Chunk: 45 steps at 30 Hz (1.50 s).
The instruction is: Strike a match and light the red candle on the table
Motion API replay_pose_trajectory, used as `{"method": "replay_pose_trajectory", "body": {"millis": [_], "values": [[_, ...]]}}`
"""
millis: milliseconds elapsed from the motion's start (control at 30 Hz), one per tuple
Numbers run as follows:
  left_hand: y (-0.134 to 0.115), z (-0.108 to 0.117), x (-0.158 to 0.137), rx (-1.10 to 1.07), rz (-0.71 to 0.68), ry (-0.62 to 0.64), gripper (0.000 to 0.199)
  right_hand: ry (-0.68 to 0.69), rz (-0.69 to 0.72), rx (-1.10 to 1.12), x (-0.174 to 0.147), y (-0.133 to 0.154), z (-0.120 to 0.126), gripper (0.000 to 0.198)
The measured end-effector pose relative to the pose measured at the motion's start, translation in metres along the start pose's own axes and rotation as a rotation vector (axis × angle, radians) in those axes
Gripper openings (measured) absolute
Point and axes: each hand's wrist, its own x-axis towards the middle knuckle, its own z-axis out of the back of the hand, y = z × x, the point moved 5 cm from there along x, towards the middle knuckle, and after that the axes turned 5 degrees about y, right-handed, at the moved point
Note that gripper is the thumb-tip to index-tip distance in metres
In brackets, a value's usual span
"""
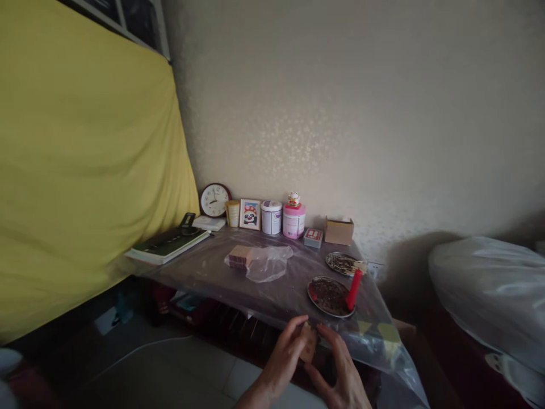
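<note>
Pinching brown piece (309,345) at 5 o'clock, near worktop (272,296), in grip of left hand (283,357); cannot tell grip of right hand (343,369). Best steadied by edges, pressing lightly.

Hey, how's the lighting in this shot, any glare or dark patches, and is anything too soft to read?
Head view: dim overall, a sheen on the wall above the pink tin, glare on the right of the plastic sheet; head view, lower: deep shadow under the table, and markings on the brown block too soft to read.
</note>
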Motion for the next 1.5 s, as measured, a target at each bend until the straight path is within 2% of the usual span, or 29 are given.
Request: {"method": "replay_pose_trajectory", "body": {"millis": [200,433,667,800,967,1100,1267,1500], "values": [[-0.002,0.000,0.005,-0.053,-0.075,0.053,0.044,0.027,-0.064,0.128,0.001,0.000,0.014,0.050],[-0.004,-0.002,0.004,-0.172,-0.100,0.173,0.058,0.066,-0.149,0.240,0.002,0.002,0.026,0.050],[-0.005,-0.004,0.003,-0.211,-0.083,0.286,0.066,0.049,-0.161,0.336,0.002,0.006,0.036,0.045],[-0.005,-0.003,0.003,-0.223,-0.089,0.301,0.065,0.044,-0.144,0.389,0.002,0.008,0.040,0.044],[-0.005,-0.004,0.003,-0.249,-0.083,0.307,0.063,-0.036,-0.153,0.420,0.003,-0.011,0.032,0.043],[-0.007,-0.006,0.002,-0.250,-0.081,0.288,0.060,-0.024,-0.160,0.425,0.003,-0.024,0.025,0.044],[-0.010,-0.009,0.000,-0.254,-0.080,0.242,0.056,0.007,-0.193,0.429,0.001,-0.020,0.027,0.046],[-0.007,-0.010,-0.002,-0.229,-0.102,0.258,0.050,0.041,-0.220,0.465,-0.001,-0.013,0.034,0.043]]}}
